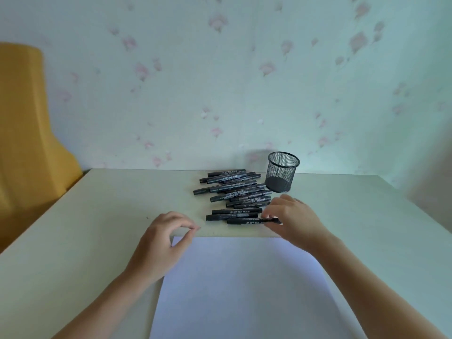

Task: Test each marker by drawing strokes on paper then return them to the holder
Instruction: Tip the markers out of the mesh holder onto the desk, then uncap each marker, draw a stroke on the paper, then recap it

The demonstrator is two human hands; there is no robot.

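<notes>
A: Nearest to the camera, the paper [244, 285] lies flat on the table [73, 241], blank as far as I can see. No strokes on it.

B: Hands?

A: Left hand [162, 237] rests at the sheet's far left corner, fingers curled, thumb and forefinger nearly meeting, nothing in them. Right hand [292, 220] is just past the sheet's far edge, fingertips pinched on the right end of the nearest marker [247, 221]. Whether the marker is clear of the table, cannot tell.

B: Its lie?

A: Long axis runs left to right, roughly level with the paper's far edge. Which end carries the cap I cannot make out; it blurs under the fingers.

B: Advice for the pick-up?

A: My judgement: lift it straight up before drawing it back, since two more markers lie just beyond it and a sideways drag would roll them. Keep the left hand pinning the corner, or bring it over to pull the cap.

B: Further back?

A: The marker pile [232, 189], all dark barrels, mostly parallel, left to right, some overlapping. Just right of its far end stands the mesh holder [282, 172], upright, and it looks empty. So I judge the task barely begun.
</notes>
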